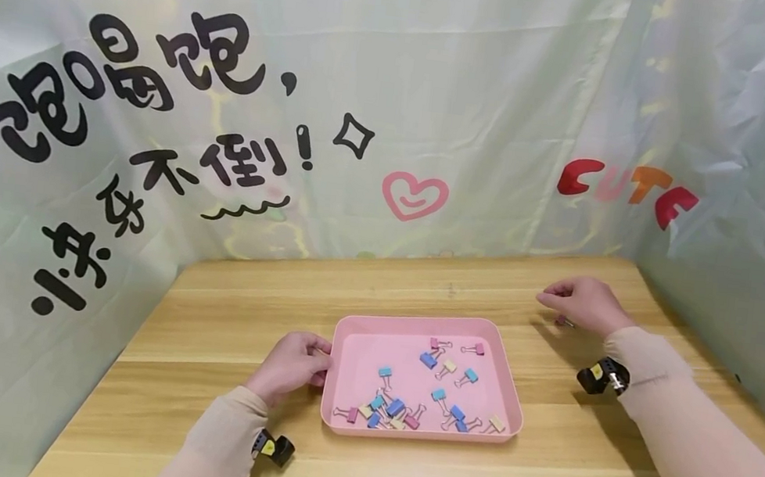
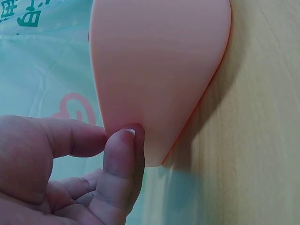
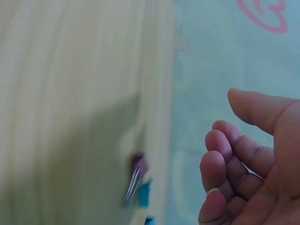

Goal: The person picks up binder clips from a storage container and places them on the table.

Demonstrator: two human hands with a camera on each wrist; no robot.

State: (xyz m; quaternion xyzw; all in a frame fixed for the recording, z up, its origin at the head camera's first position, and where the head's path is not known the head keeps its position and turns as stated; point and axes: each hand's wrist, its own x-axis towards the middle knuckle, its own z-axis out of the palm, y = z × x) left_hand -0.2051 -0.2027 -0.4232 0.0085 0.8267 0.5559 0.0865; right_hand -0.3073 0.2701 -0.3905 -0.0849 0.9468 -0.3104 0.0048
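A pink tray [image 1: 419, 438] lies on the wooden table with several small binder clips in blue, teal, yellow and pink, many bunched along its near side. At its left end my left hand [image 1: 293, 366] grips the tray's edge; the left wrist view shows the thumb [image 2: 119, 159] against the outer wall and the index finger at the rim. Off to the right of the tray, my right hand [image 1: 588, 303] hovers over the table, fingers loosely bent and holding nothing. Below it is a dark pink binder clip [image 3: 138, 163], with a blue binder clip [image 3: 145, 193] beside it.
Printed cloth walls [image 1: 494, 125] rise behind the table [image 1: 263, 288] and along both sides. The right one stands close to my right forearm. Each wrist wears a small black camera [image 1: 275, 447].
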